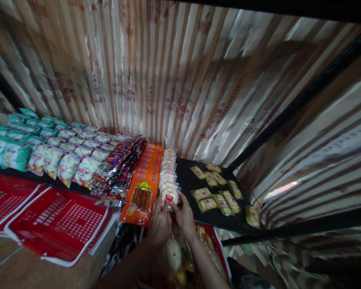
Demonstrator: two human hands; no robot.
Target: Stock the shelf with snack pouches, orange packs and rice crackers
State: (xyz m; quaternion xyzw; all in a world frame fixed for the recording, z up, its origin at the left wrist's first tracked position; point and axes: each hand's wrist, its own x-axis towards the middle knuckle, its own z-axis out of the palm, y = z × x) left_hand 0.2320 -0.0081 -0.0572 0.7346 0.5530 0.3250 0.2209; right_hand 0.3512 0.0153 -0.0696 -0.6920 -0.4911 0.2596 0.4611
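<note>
Both hands meet at the near end of a row of clear packs of pale round snacks [167, 172] on a black shelf [188, 182]. My left hand [160, 222] and my right hand [184, 214] are closed on the front pack with a red label [169, 196], fingers pinching its lower edge. A row of orange snack-stick packs [144, 180] lies just left of them. Several small yellow-green packets [216, 192] lie scattered on the shelf to the right.
Dark foil packs [120, 162], white-and-orange bags [69, 160] and teal bags [15, 144] fill the shelf to the left. Red plastic baskets [57, 224] lie at lower left. A bag of more snacks [174, 257] sits below my arms. Striped foil sheeting covers the back and right side.
</note>
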